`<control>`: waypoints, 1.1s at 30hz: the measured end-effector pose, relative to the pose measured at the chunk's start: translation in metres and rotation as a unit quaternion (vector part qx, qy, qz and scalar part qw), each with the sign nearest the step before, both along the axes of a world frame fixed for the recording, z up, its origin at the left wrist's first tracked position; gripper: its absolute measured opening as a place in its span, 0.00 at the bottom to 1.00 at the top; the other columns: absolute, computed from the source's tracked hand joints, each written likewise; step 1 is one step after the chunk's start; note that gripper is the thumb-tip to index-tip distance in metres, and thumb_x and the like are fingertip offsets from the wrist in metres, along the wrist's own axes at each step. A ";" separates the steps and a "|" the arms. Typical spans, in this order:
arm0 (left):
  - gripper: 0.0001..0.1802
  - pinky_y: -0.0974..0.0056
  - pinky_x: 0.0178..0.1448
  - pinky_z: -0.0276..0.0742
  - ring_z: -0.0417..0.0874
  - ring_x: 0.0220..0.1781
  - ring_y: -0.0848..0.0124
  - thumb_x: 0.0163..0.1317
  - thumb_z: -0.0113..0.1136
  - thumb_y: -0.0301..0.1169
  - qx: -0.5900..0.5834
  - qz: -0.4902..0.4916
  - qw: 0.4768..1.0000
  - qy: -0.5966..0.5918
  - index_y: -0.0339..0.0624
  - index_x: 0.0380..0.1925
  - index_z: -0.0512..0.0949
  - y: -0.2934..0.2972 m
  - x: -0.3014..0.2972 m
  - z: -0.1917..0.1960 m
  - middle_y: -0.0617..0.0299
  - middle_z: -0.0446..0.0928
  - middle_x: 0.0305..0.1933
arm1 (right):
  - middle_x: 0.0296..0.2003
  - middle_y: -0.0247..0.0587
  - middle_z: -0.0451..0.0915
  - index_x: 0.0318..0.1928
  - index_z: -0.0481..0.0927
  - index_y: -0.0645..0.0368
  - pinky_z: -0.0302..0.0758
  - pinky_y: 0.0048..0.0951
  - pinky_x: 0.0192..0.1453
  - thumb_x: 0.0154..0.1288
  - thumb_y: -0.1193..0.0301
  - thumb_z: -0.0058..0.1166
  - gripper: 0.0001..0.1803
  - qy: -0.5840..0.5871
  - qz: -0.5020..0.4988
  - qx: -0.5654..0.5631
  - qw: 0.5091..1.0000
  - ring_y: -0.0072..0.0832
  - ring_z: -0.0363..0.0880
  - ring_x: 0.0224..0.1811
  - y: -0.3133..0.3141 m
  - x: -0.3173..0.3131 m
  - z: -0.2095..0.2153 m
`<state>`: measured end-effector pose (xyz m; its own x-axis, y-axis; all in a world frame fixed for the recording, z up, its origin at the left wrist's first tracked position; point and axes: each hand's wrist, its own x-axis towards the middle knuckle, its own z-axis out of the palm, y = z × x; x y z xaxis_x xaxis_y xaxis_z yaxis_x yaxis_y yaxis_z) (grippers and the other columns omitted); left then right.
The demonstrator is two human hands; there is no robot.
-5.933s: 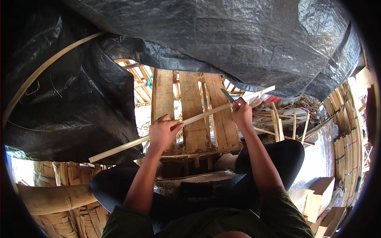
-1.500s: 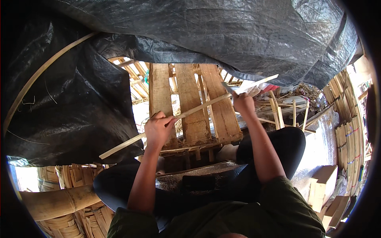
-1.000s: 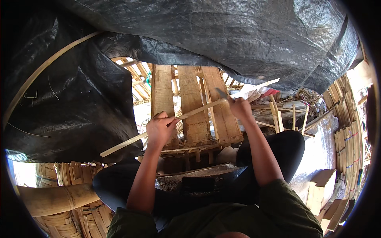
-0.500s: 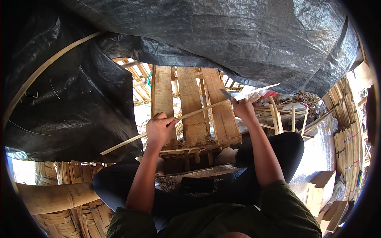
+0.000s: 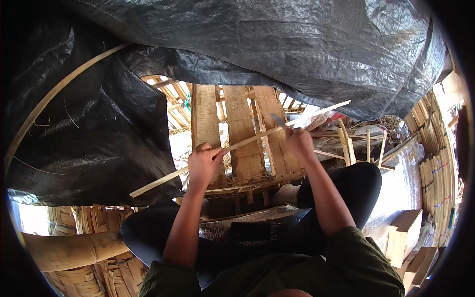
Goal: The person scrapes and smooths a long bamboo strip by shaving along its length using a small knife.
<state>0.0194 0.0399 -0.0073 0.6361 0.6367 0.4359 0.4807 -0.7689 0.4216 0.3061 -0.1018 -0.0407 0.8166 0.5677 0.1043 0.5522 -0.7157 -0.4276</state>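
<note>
A long, thin bamboo strip (image 5: 250, 139) runs slantwise before me, its near end low on the left and its far end high on the right. My left hand (image 5: 202, 164) is closed around it left of the middle. In my right hand (image 5: 300, 142) is a knife (image 5: 278, 120), its handle mostly hidden by the fingers. The blade points up and left, and it crosses or lies against the strip; exact contact is too blurred to tell. Beneath the strip are several upright wooden planks (image 5: 244, 119).
Black plastic sheeting (image 5: 316, 49) hangs across the top and left, with a curved bamboo strip (image 5: 54, 94) over it. A thick bamboo pole (image 5: 74, 250) lies at lower left. Several bamboo sticks (image 5: 368, 146) stand beyond my right knee. Wooden blocks (image 5: 403, 237) sit at lower right.
My right hand and the knife have moved slightly down and left along the strip. The left hand keeps its grip, and the whole view has shifted a little.
</note>
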 end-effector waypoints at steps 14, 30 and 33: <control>0.08 0.53 0.32 0.71 0.78 0.28 0.56 0.60 0.71 0.41 -0.056 0.024 0.998 0.028 0.52 0.35 0.89 -0.006 0.003 0.009 0.57 0.71 0.25 | 0.32 0.66 0.84 0.35 0.84 0.71 0.80 0.55 0.46 0.69 0.58 0.56 0.23 0.035 0.025 0.009 0.999 0.59 0.85 0.39 -0.009 0.012 0.028; 0.06 0.52 0.40 0.78 0.83 0.37 0.53 0.62 0.68 0.33 -0.117 -0.018 0.990 0.080 0.43 0.32 0.87 -0.033 -0.020 0.057 0.55 0.77 0.32 | 0.32 0.50 0.85 0.42 0.86 0.52 0.79 0.49 0.42 0.59 0.64 0.67 0.11 0.010 0.121 0.019 0.992 0.52 0.85 0.39 0.005 -0.005 0.035; 0.11 0.53 0.43 0.78 0.84 0.39 0.54 0.63 0.68 0.38 -0.122 -0.011 0.987 0.103 0.42 0.32 0.86 -0.025 -0.034 0.062 0.55 0.80 0.34 | 0.30 0.50 0.84 0.39 0.86 0.52 0.77 0.49 0.40 0.60 0.60 0.69 0.13 0.001 0.128 0.044 0.991 0.53 0.84 0.37 0.003 -0.003 0.036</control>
